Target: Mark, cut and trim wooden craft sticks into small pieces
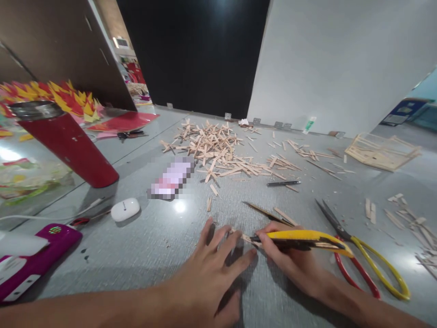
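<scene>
Grey tabletop (143,259): a hard, flat ground for fine work, backed by a black panel (194,54) behind the stick heap (213,146), our landmark.
Loose stock: we see the heap's pale flat sticks tangled together, within reach yet beyond both hands, probably to leave the near area free.
Worked stick (245,238): it lies on the near side of the heap, mostly hidden between our two hands.
Left hand (213,264): palm down nearer us than the heap, fingers spread and unclenched, tips at the stick, presumably to steady it; we cannot tell how hard they press.
Right hand (290,255): right of the left hand, fingers wrapped round the yellow-handled cutter (307,237), gripped low like a pen, likely for control of its tip, which meets the stick.
Scissors (344,233): to the right of and nearer than the heap, unheld, blades slightly parted, handles toward us, which would suit a quick pick-up.
Stick frame (382,155): well right of the heap, perhaps set aside to keep it from knocks.
Red bottle (77,150): left of the heap, well apart from our hands.
</scene>
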`<state>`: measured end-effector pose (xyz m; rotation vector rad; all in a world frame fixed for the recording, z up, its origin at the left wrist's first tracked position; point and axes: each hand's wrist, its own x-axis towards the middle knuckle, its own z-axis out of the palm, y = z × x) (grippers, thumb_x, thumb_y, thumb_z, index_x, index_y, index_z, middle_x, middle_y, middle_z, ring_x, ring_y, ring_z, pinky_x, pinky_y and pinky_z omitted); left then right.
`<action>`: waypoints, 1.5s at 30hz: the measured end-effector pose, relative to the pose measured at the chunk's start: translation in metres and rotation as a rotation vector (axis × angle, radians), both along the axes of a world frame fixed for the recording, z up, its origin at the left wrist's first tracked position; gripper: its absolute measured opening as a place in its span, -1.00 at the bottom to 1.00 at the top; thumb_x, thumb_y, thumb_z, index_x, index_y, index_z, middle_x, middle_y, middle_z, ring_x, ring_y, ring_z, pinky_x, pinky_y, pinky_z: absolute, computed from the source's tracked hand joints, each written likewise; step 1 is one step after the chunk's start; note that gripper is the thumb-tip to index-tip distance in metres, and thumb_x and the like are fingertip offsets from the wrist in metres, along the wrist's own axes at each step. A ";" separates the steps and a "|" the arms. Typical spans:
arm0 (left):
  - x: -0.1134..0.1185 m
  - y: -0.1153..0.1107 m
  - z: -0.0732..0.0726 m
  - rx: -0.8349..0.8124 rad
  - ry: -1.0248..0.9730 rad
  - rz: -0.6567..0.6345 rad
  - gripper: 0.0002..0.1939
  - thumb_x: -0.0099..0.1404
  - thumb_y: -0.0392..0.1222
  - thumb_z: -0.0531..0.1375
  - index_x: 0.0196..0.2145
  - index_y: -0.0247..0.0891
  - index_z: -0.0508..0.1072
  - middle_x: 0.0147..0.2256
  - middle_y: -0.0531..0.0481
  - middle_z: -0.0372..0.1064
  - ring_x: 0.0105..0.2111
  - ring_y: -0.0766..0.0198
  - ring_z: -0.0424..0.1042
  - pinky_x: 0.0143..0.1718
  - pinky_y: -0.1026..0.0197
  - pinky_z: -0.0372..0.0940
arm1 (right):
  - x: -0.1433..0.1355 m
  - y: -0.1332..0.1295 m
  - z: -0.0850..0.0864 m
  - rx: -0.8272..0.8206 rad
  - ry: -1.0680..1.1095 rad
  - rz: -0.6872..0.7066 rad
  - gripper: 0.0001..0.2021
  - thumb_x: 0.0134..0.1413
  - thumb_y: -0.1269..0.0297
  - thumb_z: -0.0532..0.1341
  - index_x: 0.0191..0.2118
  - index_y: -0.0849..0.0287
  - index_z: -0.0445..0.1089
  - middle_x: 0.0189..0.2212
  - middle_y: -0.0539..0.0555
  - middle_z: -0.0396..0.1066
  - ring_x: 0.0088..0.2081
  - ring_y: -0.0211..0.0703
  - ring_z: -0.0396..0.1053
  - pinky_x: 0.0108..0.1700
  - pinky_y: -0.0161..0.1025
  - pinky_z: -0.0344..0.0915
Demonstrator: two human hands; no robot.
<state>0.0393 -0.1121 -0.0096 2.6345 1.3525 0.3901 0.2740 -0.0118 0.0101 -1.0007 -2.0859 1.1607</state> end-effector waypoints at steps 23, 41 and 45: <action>0.000 0.006 0.018 -0.163 0.008 -0.071 -0.18 0.43 -0.11 0.20 0.55 -0.10 0.05 0.47 -0.35 0.12 0.48 -0.38 0.09 0.45 -0.64 -0.25 | -0.003 -0.005 -0.002 -0.191 0.003 0.000 -0.65 0.50 -0.10 0.18 -0.18 0.04 0.49 -0.55 -0.11 0.32 -0.53 -0.28 0.25 -0.52 -0.35 0.14; 0.000 0.009 0.017 -0.094 -0.059 -0.060 -0.25 0.44 -0.10 0.19 0.51 -0.07 0.11 0.44 -0.24 0.21 0.45 -0.30 0.17 0.49 -0.53 -0.26 | -0.003 -0.005 -0.007 -0.240 -0.012 0.022 -0.67 0.52 -0.08 0.15 -0.17 0.05 0.44 -0.51 -0.11 0.29 -0.49 -0.26 0.26 -0.46 -0.32 0.17; 0.001 0.009 0.018 -0.103 -0.034 -0.065 -0.22 0.39 -0.14 0.20 0.50 -0.08 0.11 0.44 -0.28 0.21 0.44 -0.34 0.18 0.47 -0.58 -0.22 | -0.001 -0.005 -0.010 -0.259 -0.004 0.024 -0.64 0.52 -0.12 0.15 -0.19 0.06 0.43 -0.54 -0.12 0.30 -0.51 -0.28 0.26 -0.47 -0.34 0.15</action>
